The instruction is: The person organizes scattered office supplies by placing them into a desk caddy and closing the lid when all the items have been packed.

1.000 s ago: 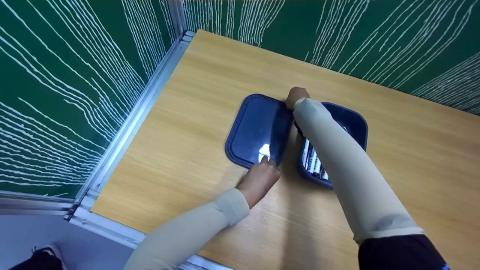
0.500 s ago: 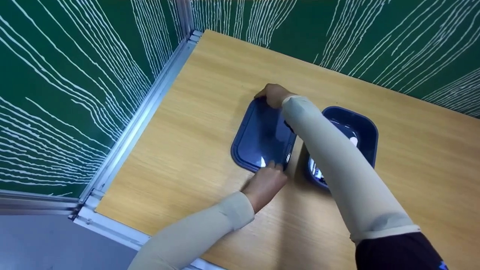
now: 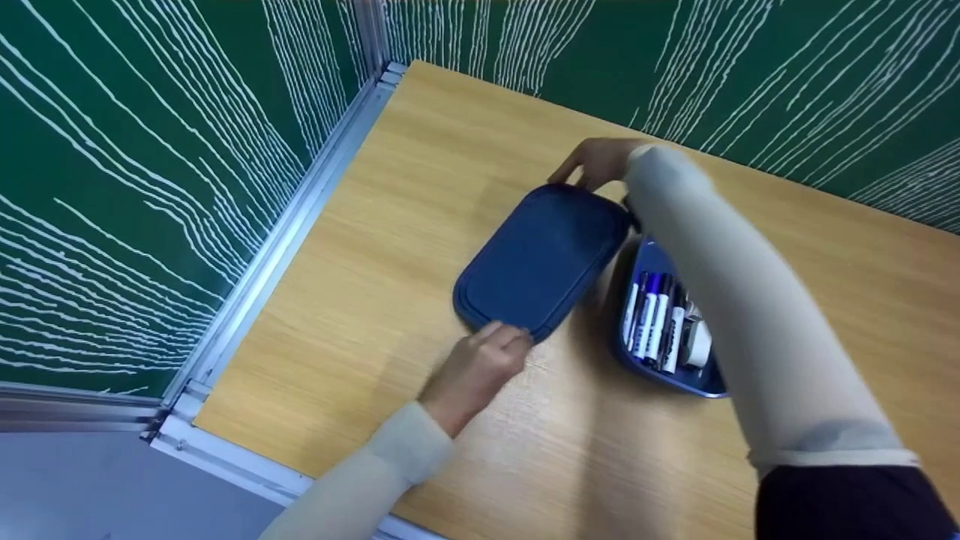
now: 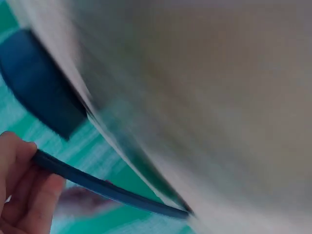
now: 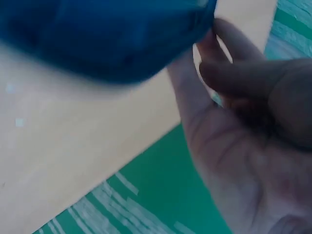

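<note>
A dark blue lid (image 3: 544,259) is tilted, and in the left wrist view it shows edge-on, one side close to the table. My left hand (image 3: 476,371) pinches its near edge, thumb on one face and fingers on the other. At the far edge, my right hand (image 3: 600,161) touches the lid with fairly straight fingers; in the right wrist view the thumb stands apart from it. Just right of the lid is a dark blue box (image 3: 630,352) with several white markers (image 3: 652,319) and a white roundish item (image 3: 699,343) inside. My right forearm hides much of the box.
The wooden table (image 3: 337,322) has a metal frame (image 3: 330,165) along its left side. Green walls with white streaks (image 3: 615,60) rise behind and to the left. The box stands close beside the lid.
The lid has turned clockwise and its far end has shifted right, now tilted. My right hand has moved right and away from me; my left has moved left. More markers show in the box.
</note>
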The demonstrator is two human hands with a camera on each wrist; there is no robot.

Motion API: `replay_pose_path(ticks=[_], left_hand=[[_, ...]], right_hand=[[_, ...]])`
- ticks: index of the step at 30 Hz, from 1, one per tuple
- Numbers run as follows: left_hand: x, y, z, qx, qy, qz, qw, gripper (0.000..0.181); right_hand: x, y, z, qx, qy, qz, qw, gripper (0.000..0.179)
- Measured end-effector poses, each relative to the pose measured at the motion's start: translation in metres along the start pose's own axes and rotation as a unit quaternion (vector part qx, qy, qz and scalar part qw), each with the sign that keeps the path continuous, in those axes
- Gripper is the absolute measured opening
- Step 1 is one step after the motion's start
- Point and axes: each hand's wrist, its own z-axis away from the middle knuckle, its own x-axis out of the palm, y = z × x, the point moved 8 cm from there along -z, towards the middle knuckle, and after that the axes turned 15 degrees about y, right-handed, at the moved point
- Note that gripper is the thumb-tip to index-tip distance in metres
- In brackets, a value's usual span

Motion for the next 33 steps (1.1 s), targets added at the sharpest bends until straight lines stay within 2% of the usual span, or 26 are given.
replay_pose_path(ticks=[1,3,5,6,8,9,13,15,16,17,19,21,25,26,27,28,30,31,33], left_hand=[[-0.006,-0.005,0.002,-0.007,0.017,0.010,0.9998,0.017],[-0.017,-0.020,0.005,-0.061,0.053,0.052,0.9954,0.017],[-0.025,-0.036,0.006,-0.126,0.097,0.104,0.9817,0.016],[-0.028,-0.045,0.007,-0.169,0.122,0.141,0.9679,0.015],[-0.031,-0.060,0.008,-0.247,0.164,0.207,0.9323,0.013],[-0.031,-0.065,0.008,-0.276,0.174,0.230,0.9168,0.013],[-0.029,-0.084,0.010,-0.372,0.199,0.309,0.8521,0.012],[-0.027,-0.093,0.013,-0.419,0.204,0.334,0.8194,0.012],[-0.025,-0.097,0.016,-0.443,0.203,0.339,0.8046,0.013],[-0.022,-0.101,0.019,-0.469,0.199,0.341,0.7900,0.014],[-0.016,-0.109,0.030,-0.526,0.186,0.347,0.7540,0.017],[-0.008,-0.117,0.043,-0.585,0.175,0.360,0.7058,0.021],[0.010,-0.129,0.068,-0.685,0.167,0.408,0.5796,0.032],[0.014,-0.130,0.073,-0.703,0.165,0.418,0.5518,0.034],[0.018,-0.131,0.076,-0.716,0.160,0.426,0.5302,0.036],[0.022,-0.132,0.079,-0.726,0.154,0.433,0.5119,0.037],[0.029,-0.132,0.080,-0.737,0.136,0.441,0.4947,0.038],[0.031,-0.131,0.080,-0.739,0.127,0.444,0.4905,0.037],[0.034,-0.128,0.077,-0.739,0.110,0.448,0.4914,0.037]], right_hand=[[-0.003,0.006,0.004,0.008,-0.009,-0.018,0.9998,0.057],[-0.005,0.019,0.008,0.024,-0.018,-0.062,0.9976,0.055],[-0.005,0.029,0.011,0.027,-0.010,-0.091,0.9954,0.052],[-0.005,0.032,0.010,0.026,-0.001,-0.113,0.9933,0.050],[-0.003,0.040,0.010,0.032,0.030,-0.167,0.9849,0.045],[-0.002,0.043,0.009,0.035,0.048,-0.194,0.9793,0.042],[0.006,0.050,0.004,0.061,0.086,-0.347,0.9321,0.033],[0.012,0.051,0.000,0.071,0.097,-0.384,0.9154,0.025],[0.014,0.051,-0.002,0.074,0.101,-0.396,0.9099,0.022],[0.016,0.052,-0.003,0.076,0.108,-0.392,0.9105,0.020],[0.021,0.052,-0.006,0.082,0.119,-0.390,0.9095,0.020],[0.024,0.052,-0.006,0.086,0.127,-0.375,0.9142,0.024],[0.023,0.047,-0.004,0.076,0.136,-0.328,0.9319,0.032],[0.022,0.046,-0.003,0.071,0.138,-0.313,0.9368,0.034],[0.021,0.046,-0.001,0.069,0.141,-0.304,0.9398,0.035],[0.020,0.046,0.001,0.066,0.144,-0.296,0.9421,0.036],[0.017,0.048,0.006,0.065,0.153,-0.282,0.9448,0.037],[0.015,0.049,0.008,0.068,0.160,-0.276,0.9453,0.036],[0.011,0.054,0.013,0.073,0.170,-0.265,0.9462,0.036]])
